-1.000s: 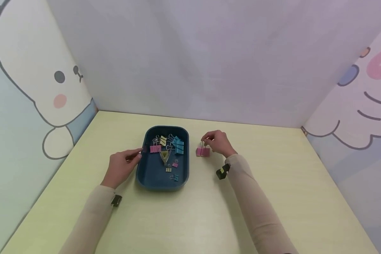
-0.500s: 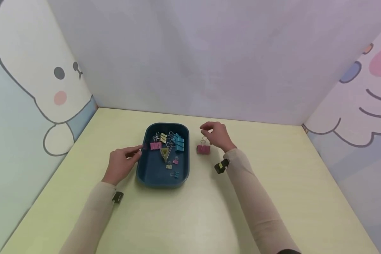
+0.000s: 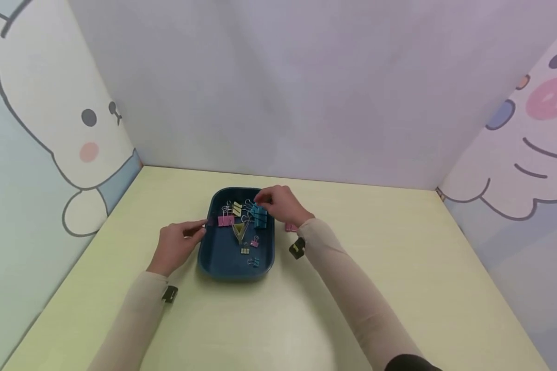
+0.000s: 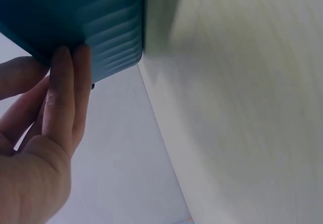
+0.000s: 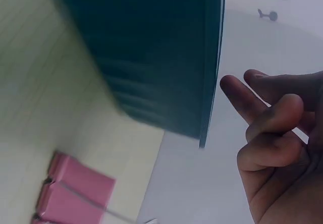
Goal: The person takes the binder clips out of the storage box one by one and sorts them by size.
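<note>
With thumb and fingers, my left hand (image 3: 176, 246) pinches the left rim of the dark blue tray (image 3: 235, 275); the left wrist view shows fingertips against the outer wall. Over the tray's back right part is my right hand (image 3: 283, 205), its fingertips overlapping large blue binder clips (image 3: 260, 220). Nothing shows between its thumb and forefinger in the right wrist view, where the other fingers are bent. A large pink binder clip (image 5: 83, 188) stands on the table right of the tray, mostly hidden behind the right hand in the head view.
The tray also holds a pink binder clip (image 3: 225, 221), a yellow one (image 3: 237, 209), an olive one (image 3: 239, 230) and small clips in pink (image 3: 255, 242), yellow (image 3: 245, 251) and blue (image 3: 256, 262). A pale wall (image 3: 278, 103) rises behind the table (image 3: 269, 324).
My right hand has let go of the pink binder clip on the table, lifted, and moved left over the tray. The left hand has stayed at the tray's rim.
</note>
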The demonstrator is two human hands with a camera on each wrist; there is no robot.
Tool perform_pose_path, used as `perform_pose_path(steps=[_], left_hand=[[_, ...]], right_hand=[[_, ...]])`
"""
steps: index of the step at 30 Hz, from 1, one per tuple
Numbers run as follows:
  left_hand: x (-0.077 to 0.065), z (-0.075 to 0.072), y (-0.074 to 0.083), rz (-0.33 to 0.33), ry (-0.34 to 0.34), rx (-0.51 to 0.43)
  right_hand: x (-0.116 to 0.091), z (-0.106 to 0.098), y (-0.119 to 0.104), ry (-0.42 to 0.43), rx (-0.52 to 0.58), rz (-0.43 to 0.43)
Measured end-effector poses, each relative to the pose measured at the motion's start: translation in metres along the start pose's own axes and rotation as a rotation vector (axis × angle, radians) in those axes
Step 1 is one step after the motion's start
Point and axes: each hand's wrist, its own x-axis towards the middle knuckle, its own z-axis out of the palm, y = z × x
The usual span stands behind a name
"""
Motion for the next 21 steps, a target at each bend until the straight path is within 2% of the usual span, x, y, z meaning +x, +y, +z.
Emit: perform_pose_path(steps=[6, 12, 21], left_hand=[[-0.002, 0.001, 0.001, 0.000, 0.005, -0.003], [-0.002, -0.003, 0.000, 0.005, 0.004, -0.003], [-0.001, -0.001, -0.001, 0.006, 0.008, 0.000]], right_hand=[[0.010, 0.008, -0.012, -0.097, -0.069, -0.054], [0.014, 0.013, -0.017, -0.092, -0.113, -0.074], [0.015, 0.019, -0.020, -0.123, -0.132, -0.033]])
